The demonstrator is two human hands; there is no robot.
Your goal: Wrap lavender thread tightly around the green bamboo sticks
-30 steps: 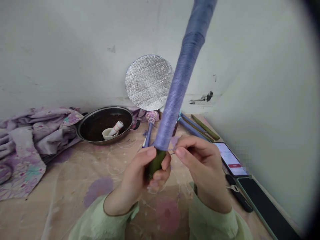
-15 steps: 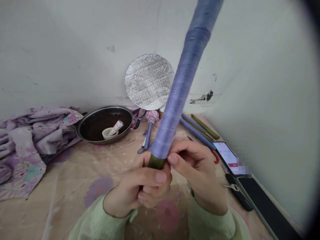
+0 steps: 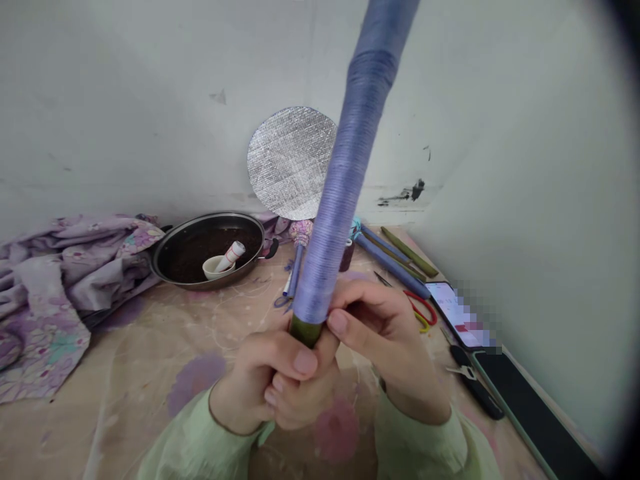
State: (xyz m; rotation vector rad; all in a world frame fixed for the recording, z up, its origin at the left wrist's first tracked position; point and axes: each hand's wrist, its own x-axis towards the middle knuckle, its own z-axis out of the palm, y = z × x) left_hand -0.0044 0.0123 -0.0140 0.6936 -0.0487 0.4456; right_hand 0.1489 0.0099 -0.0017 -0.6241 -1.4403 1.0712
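Observation:
A long stick (image 3: 345, 153), closely wound with purple-blue thread, rises from my hands and leaves the top of the view, leaning right. Its bare green lower end (image 3: 304, 332) sticks out below the winding. My left hand (image 3: 280, 373) is closed around that green end, thumb in front and fingers curled beneath. My right hand (image 3: 385, 340) is closed in a pinch, thumb and forefinger together at the right side of the winding's lower edge. The strand at those fingertips is too fine to make out clearly.
Behind stands a silvery round fan (image 3: 293, 163). A dark pan (image 3: 175, 247) holding a small cup (image 3: 219, 267) sits left, beside floral cloth (image 3: 45, 300). Rightward lie wrapped sticks (image 3: 395, 267), scissors (image 3: 425, 307), a lit phone (image 3: 453, 313), a key (image 3: 465, 372) and a dark slab (image 3: 530, 413).
The stick has shifted left and stands a little more upright. Both hands have moved slightly left and keep their hold; more of the scissors shows.

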